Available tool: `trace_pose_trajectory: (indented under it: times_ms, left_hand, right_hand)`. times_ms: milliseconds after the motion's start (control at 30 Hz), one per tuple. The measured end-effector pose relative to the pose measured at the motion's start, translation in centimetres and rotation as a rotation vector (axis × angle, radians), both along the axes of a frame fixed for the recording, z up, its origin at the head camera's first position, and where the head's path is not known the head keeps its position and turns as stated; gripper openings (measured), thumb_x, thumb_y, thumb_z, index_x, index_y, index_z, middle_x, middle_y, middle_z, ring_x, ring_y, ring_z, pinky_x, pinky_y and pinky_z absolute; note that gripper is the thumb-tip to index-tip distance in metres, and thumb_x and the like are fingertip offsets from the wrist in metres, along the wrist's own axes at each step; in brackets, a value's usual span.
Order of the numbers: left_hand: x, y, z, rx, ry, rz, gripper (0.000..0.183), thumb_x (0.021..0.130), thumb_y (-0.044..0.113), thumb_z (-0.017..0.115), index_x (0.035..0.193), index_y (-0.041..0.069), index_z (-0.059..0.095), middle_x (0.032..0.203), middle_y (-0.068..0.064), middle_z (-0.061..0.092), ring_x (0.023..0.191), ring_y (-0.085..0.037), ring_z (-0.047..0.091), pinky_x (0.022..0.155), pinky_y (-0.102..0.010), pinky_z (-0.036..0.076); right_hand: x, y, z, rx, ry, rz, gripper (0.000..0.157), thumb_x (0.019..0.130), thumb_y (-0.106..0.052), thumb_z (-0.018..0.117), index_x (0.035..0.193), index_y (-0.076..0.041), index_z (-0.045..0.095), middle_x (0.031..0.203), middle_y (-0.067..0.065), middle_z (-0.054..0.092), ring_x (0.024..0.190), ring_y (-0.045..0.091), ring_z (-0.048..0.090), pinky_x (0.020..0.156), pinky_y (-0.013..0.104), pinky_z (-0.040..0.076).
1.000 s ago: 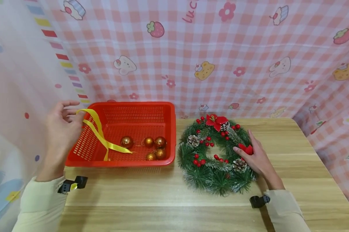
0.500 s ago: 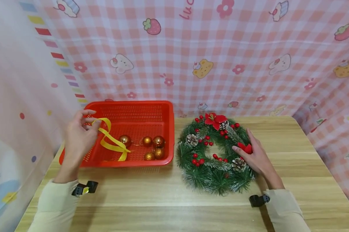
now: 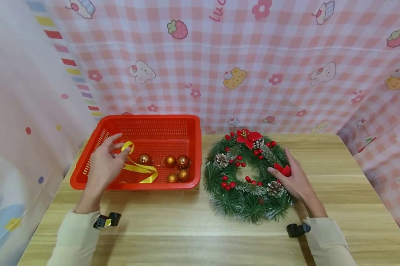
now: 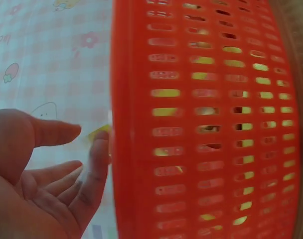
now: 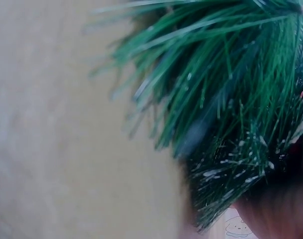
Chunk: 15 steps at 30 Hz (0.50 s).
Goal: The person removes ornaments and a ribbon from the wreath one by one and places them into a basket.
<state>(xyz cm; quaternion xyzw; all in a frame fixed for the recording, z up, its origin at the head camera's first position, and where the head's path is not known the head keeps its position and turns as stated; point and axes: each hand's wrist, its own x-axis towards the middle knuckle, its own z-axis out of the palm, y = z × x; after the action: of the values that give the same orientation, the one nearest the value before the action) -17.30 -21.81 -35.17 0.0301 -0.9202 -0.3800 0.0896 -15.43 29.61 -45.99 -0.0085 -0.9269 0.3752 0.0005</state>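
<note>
A yellow ribbon (image 3: 141, 169) trails into the red basket (image 3: 194, 122). My left hand (image 3: 105, 162) is over the basket's left part and pinches the ribbon's upper end, which loops at the fingertips. In the left wrist view, a scrap of the yellow ribbon (image 4: 98, 132) shows at the fingertips of the left hand (image 4: 57, 184), beside the basket's slotted wall (image 4: 131, 124). My right hand (image 3: 294, 177) grips the right side of a green Christmas wreath (image 3: 226, 203), thumb on top and fingers along its outer edge. Green needles of the wreath (image 5: 216, 84) fill much of the right wrist view.
Several gold and bronze baubles (image 3: 183, 162) lie in the basket's right half. Red berries, pinecones (image 3: 221, 159) and a red poinsettia (image 3: 248, 137) decorate the wreath. Basket and wreath stand side by side on a wooden table (image 3: 200, 236), before a pink checked cloth (image 3: 200, 62).
My left hand has moved right and lower over the basket with the ribbon, more of which now lies inside. The right hand and the wreath have stayed in place.
</note>
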Motion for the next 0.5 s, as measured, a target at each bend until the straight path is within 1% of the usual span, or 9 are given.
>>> trace_pose_trajectory:
  times_ms: [133,267,367,433,500]
  left_hand:
    - [0.04,-0.15,-0.63,-0.038,-0.04,-0.024,0.06,0.091,0.027,0.059,0.144,0.014,0.035,0.126,-0.017,0.057,0.065,-0.022,0.061,0.052,-0.027,0.049]
    - [0.14,-0.16,-0.83,-0.08,-0.038,-0.024,0.06,0.092,0.029,0.058,0.145,0.014,0.034,0.129,-0.018,0.054,0.064,-0.022,0.056,0.052,-0.027,0.048]
    - [0.19,-0.06,-0.87,-0.137,-0.002,-0.037,0.06,0.092,0.029,0.058,0.145,0.013,0.035,0.129,-0.018,0.055,0.066,-0.023,0.055,0.054,-0.028,0.047]
    - [0.21,0.03,-0.89,-0.182,0.03,-0.054,0.06,0.091,0.028,0.059,0.145,0.012,0.035,0.127,-0.02,0.056,0.069,-0.023,0.057,0.055,-0.028,0.046]
    - [0.24,0.13,-0.86,-0.225,0.072,-0.071,0.06,0.091,0.026,0.06,0.144,0.01,0.036,0.119,-0.02,0.06,0.071,-0.024,0.059,0.054,-0.029,0.045]
  right_hand:
    - [-0.06,0.09,-0.03,0.0,-0.006,-0.004,0.089,0.087,-0.054,0.056,0.147,-0.038,-0.007,0.154,0.021,0.003,0.135,0.051,0.012,0.093,0.074,0.019]
    - [-0.12,0.29,-0.09,0.004,-0.011,-0.006,0.089,0.087,-0.054,0.055,0.147,-0.037,-0.007,0.154,0.021,0.002,0.134,0.053,0.014,0.092,0.075,0.019]
    - [-0.09,0.47,-0.03,0.004,-0.009,-0.01,0.088,0.087,-0.054,0.055,0.148,-0.036,-0.006,0.154,0.022,-0.001,0.132,0.054,0.018,0.091,0.075,0.021]
    - [-0.01,0.57,0.16,0.005,0.004,-0.012,0.087,0.088,-0.053,0.055,0.149,-0.035,-0.004,0.154,0.02,-0.004,0.131,0.054,0.021,0.09,0.075,0.022]
    - [0.06,0.65,0.48,0.012,0.037,-0.01,0.086,0.088,-0.05,0.056,0.15,-0.032,-0.001,0.154,0.02,-0.005,0.131,0.054,0.02,0.09,0.075,0.022]
